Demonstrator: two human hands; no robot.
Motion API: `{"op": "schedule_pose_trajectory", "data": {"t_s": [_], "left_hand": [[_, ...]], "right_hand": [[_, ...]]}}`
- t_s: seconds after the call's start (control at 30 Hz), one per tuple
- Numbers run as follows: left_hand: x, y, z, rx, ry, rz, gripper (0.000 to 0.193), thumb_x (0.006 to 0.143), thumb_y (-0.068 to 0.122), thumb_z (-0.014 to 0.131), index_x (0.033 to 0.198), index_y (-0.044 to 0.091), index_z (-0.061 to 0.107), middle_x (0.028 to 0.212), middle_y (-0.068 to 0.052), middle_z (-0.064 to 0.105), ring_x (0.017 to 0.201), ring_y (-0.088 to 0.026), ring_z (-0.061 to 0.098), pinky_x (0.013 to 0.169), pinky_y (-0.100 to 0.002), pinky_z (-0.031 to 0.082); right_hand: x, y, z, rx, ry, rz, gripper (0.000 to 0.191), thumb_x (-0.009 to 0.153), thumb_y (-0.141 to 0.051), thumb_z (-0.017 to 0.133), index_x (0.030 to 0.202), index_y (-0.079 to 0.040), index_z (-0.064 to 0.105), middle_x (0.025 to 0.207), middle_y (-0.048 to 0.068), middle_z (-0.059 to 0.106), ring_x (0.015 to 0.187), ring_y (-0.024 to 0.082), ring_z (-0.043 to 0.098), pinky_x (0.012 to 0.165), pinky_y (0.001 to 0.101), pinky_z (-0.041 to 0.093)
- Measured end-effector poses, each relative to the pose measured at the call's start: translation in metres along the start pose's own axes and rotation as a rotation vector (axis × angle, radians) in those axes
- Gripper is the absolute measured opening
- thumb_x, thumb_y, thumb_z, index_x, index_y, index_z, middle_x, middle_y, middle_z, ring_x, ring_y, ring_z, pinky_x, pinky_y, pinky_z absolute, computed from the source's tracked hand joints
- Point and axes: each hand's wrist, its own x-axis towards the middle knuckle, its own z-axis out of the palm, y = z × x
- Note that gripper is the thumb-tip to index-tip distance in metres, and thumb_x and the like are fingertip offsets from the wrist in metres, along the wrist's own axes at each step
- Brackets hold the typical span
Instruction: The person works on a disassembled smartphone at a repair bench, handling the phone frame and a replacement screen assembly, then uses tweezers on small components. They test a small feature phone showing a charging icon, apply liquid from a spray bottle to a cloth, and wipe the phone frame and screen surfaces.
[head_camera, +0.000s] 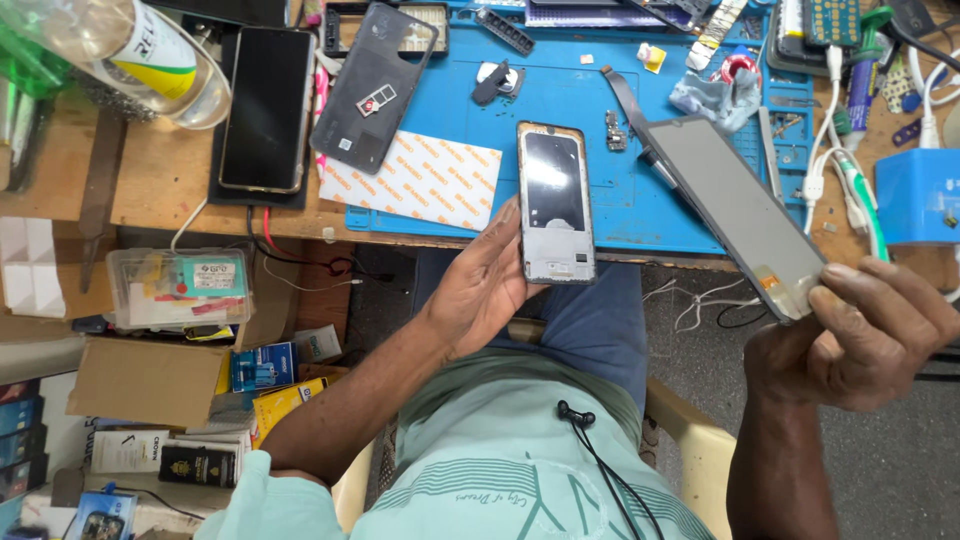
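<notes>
Cluttered with phone parts, the bench (170, 180) carries a blue repair mat (600, 100). Left hand (480, 285) grips an opened phone frame (555, 205) above its edge; right hand (865, 335) pinches the corner of what looks like a detached display panel (735, 210).

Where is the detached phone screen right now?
Head view, right side: the detached screen is held by its lower end in the right hand, slanting over the blue mat's edge.

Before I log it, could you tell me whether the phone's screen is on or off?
Off: right hand holds the screen panel apart from the frame.
</notes>
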Motion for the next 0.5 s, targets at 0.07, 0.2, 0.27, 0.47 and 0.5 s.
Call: {"op": "schedule_pose_trajectory", "data": {"t_s": [0.07, 0.2, 0.27, 0.47, 0.5], "left_hand": [[0.005, -0.002, -0.006, 0.054, -0.012, 0.039, 0.064, 0.113, 0.038, 0.039, 0.167, 0.009, 0.019, 0.159, -0.012, 0.041, 0.145, -0.022, 0.044, 0.124, -0.043, 0.037], [0.015, -0.001, -0.014, 0.140, -0.015, 0.070, 0.073, 0.113, 0.039, 0.037, 0.168, 0.001, 0.010, 0.168, -0.015, 0.031, 0.152, -0.024, 0.036, 0.128, -0.040, 0.030], [0.010, 0.001, -0.012, 0.272, 0.036, 0.089, 0.076, 0.114, 0.038, 0.038, 0.168, 0.001, 0.001, 0.174, -0.013, 0.019, 0.159, -0.019, 0.022, 0.131, -0.036, 0.018], [-0.004, -0.022, 0.000, 0.573, -0.054, 0.258, 0.085, 0.111, 0.029, 0.049, 0.167, 0.001, -0.008, 0.171, -0.022, 0.028, 0.155, -0.028, 0.038, 0.128, -0.045, 0.034], [-0.002, -0.029, -0.004, 0.441, -0.075, 0.218, 0.085, 0.110, 0.026, 0.052, 0.166, 0.003, -0.007, 0.168, -0.021, 0.032, 0.151, -0.027, 0.044, 0.124, -0.045, 0.041]], "right_hand": [[-0.006, 0.000, -0.002, 0.003, -0.001, -0.045, 0.021, 0.108, -0.025, 0.061, 0.100, -0.006, 0.064, 0.097, 0.014, 0.064, 0.107, 0.032, 0.063, 0.089, 0.0477, 0.058], [-0.021, -0.005, 0.014, 0.045, 0.070, -0.051, 0.018, 0.106, -0.027, 0.062, 0.096, -0.011, 0.064, 0.096, 0.009, 0.063, 0.105, 0.030, 0.060, 0.087, 0.0445, 0.058], [-0.029, -0.011, 0.027, -0.012, 0.103, -0.086, 0.012, 0.105, -0.023, 0.069, 0.099, -0.013, 0.067, 0.098, 0.007, 0.065, 0.106, 0.028, 0.061, 0.090, 0.0451, 0.055], [-0.034, -0.043, 0.061, 0.087, 0.070, -0.118, 0.007, 0.097, -0.020, 0.076, 0.095, -0.018, 0.070, 0.102, -0.002, 0.064, 0.107, 0.023, 0.057, 0.090, 0.0433, 0.049], [-0.033, -0.052, 0.066, 0.119, 0.016, -0.114, 0.009, 0.095, -0.018, 0.078, 0.094, -0.020, 0.070, 0.103, -0.004, 0.063, 0.108, 0.022, 0.056, 0.090, 0.0431, 0.048]]}}
